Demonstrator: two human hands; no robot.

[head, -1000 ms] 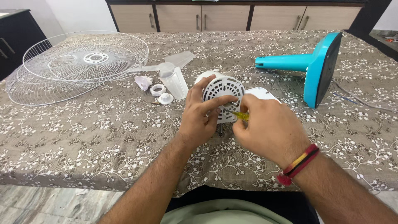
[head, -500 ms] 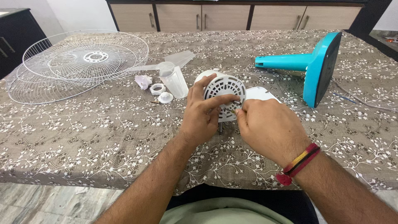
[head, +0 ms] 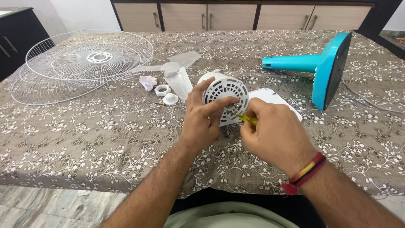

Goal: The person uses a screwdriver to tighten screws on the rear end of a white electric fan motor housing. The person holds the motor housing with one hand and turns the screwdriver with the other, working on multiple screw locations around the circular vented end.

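A: While our left hand (head: 202,122) steadies the white vented motor housing (head: 225,95), fingers spread over its grille and thumb behind, we note it stands on edge on the patterned tablecloth (head: 84,139), presumably so its face meets the tool.

B: Agreed. Our right hand (head: 274,135) is curled closed around a yellow-handled screwdriver (head: 248,120); only the handle end shows past the fingers, pointing into the housing's lower edge. We cannot tell where the tip sits.

A: Just behind that grip lies a white flat cover (head: 274,99), partly hidden by the hand.

B: Beyond the left-hand grip: small white caps and rings (head: 162,90), a clear fan blade (head: 179,71), then two wire guards (head: 84,63), well apart. Off to the right grip's far side, the teal stand (head: 325,67) lies tipped over, probably set clear of the work.
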